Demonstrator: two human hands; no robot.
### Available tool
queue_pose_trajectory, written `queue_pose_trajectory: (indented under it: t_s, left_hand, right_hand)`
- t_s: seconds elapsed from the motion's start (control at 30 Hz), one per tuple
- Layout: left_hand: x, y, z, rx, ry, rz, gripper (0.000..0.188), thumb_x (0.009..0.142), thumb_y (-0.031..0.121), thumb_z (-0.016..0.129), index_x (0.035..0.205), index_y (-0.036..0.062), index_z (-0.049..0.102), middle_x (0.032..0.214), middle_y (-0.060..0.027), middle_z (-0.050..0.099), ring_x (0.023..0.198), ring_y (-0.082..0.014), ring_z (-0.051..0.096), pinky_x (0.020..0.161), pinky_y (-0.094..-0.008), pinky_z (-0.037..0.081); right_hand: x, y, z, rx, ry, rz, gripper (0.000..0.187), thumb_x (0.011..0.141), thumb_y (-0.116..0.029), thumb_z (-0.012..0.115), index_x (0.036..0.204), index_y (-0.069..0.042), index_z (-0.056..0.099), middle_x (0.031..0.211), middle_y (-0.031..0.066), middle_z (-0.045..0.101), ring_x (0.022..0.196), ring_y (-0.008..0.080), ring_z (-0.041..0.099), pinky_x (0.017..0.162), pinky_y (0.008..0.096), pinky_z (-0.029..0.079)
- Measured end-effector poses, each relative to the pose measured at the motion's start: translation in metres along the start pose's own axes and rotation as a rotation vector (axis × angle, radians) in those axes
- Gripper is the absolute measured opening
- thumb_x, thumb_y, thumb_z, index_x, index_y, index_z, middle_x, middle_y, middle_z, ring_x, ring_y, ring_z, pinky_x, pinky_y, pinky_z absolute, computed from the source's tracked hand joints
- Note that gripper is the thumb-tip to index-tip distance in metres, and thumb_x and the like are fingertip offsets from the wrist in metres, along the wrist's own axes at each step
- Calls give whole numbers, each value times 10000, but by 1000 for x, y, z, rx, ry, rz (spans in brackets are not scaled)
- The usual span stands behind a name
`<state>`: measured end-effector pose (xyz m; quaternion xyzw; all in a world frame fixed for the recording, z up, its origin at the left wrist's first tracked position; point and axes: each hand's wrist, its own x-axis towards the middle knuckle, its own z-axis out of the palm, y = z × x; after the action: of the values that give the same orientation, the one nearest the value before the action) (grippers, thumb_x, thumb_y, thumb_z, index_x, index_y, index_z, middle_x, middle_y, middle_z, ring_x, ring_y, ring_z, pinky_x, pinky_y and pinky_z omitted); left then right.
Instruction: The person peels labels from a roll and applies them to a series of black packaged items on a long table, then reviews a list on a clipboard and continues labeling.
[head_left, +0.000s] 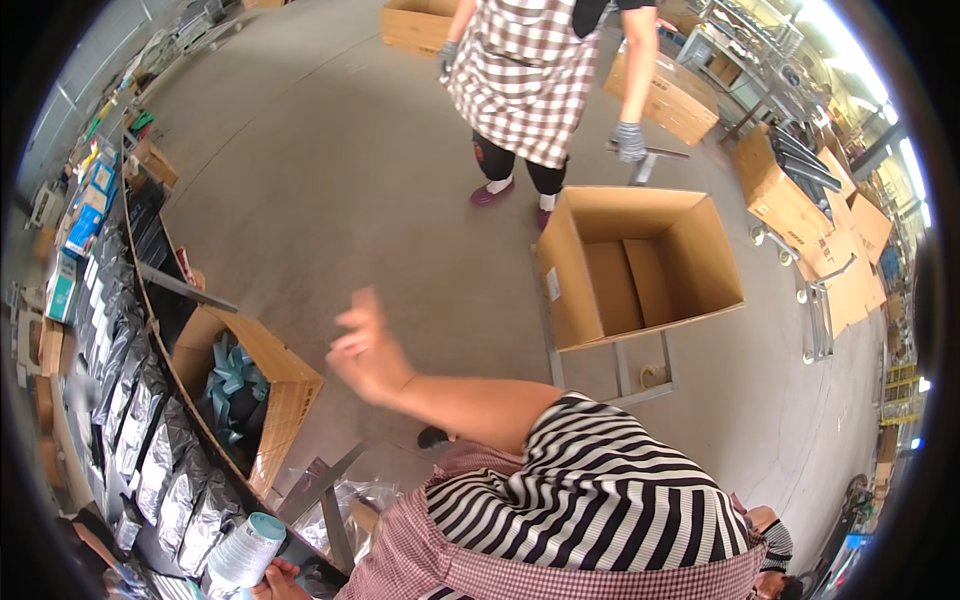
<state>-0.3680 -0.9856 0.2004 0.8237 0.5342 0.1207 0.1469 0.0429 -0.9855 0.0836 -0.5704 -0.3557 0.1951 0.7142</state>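
My right hand (370,352) is raised in mid-air with its fingers apart, slightly blurred, and nothing is in it. Its arm, in a black-and-white striped sleeve, reaches across to the left. At the lower left my left hand (280,582) has its fingers round the lower side of a ridged pale roll (245,553) with a light blue top; only part of this hand shows. The roll is beside rows of parcels wrapped in shiny silver and black film (165,455). Nearest my right hand is a cardboard box (285,400) holding crumpled teal strips (232,385).
A co-worker in a checked apron (525,75) stands ahead, one gloved hand (630,142) by a metal bar. A large open carton (590,290) rests on a metal-framed cart (640,385). Cartons (790,190) stand at the right. A metal bar (335,520) and clear plastic lie near me.
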Motion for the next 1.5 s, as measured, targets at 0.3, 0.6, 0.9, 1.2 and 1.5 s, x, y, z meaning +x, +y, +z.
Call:
queue_pose_trajectory:
  t_s: [0.3,0.6,0.9,1.2,1.5]
  left_hand:
    - [-21,34,25,-658,0,-362,377,955,283,541,797,-22,695,674,-85,661,544,-161,533,509,-330,409]
    - [-49,28,-1,-71,37,280,245,810,191,601,998,46,662,825,-207,644,666,-404,587,589,-513,445]
    - [-80,56,-11,-1006,186,-318,267,907,75,552,1141,-31,621,999,-138,689,888,-260,678,753,-413,580]
    - [-163,16,-29,-1517,554,-345,262,970,61,616,1222,-7,587,1161,-111,681,1070,-240,663,892,-411,576]
    - [-265,0,-20,-1487,1166,-562,321,968,115,640,1264,8,573,1183,-119,672,1058,-243,674,895,-401,582]
  right_hand:
    - [-71,107,-296,-62,1031,937,798,888,-188,669,1494,4,186,1200,173,586,870,264,629,693,367,483]
    - [-61,108,-247,109,721,1015,970,861,-114,678,1555,6,9,1152,149,620,747,202,669,572,311,495]
    - [-40,13,-69,210,21,297,770,945,-74,626,1557,-27,161,1245,182,588,938,197,646,813,312,515]
    - [-122,-115,101,482,-1090,188,630,979,-19,580,1537,-95,296,1282,135,578,1027,177,640,947,328,511]
    - [-157,-106,212,380,-1596,348,495,965,14,564,1440,-32,434,1251,131,599,1054,185,629,967,322,505]
